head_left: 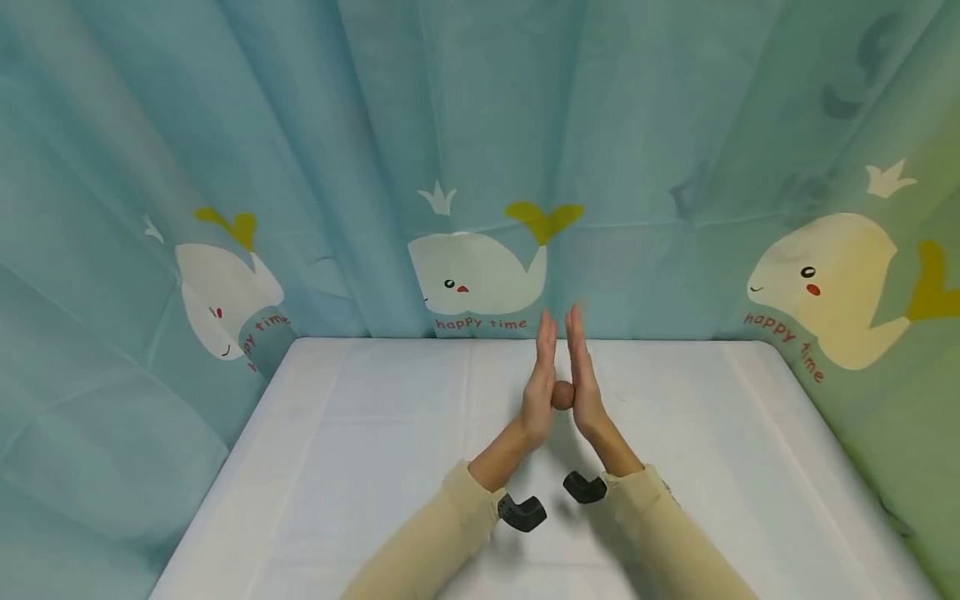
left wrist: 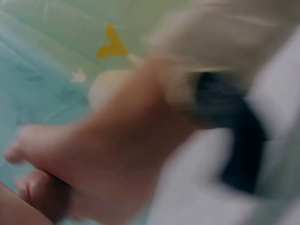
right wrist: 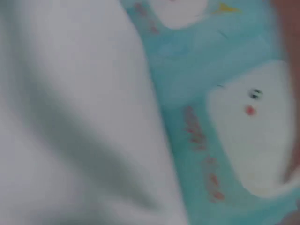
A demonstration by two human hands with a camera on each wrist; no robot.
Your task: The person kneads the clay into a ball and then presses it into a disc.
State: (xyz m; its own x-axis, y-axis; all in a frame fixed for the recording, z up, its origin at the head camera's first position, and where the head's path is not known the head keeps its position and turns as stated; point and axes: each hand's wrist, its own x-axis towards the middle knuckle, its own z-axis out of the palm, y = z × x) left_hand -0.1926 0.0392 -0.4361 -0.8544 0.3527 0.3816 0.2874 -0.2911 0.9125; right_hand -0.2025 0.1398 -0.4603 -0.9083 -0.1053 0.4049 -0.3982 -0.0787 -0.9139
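Between the two palms sits a small brown ball (head_left: 562, 395), touched from both sides at the heels of the hands. My left hand (head_left: 538, 396) stands upright with straight fingers pointing away. Facing it, my right hand (head_left: 587, 392) holds the same upright pose, fingers straight. The fingertips lean close together above the ball. In the left wrist view the right hand (left wrist: 112, 159) appears blurred, palm side towards the left one. Only a blurred strip of skin shows at the right edge of the right wrist view; the ball is out of sight there.
A white-covered table (head_left: 390, 433) lies under the hands. Behind and beside it hangs a blue-green curtain (head_left: 480, 100) printed with white whales and "happy time". Black wrist devices (head_left: 522, 513) stick out from both beige sleeves (head_left: 435, 542).
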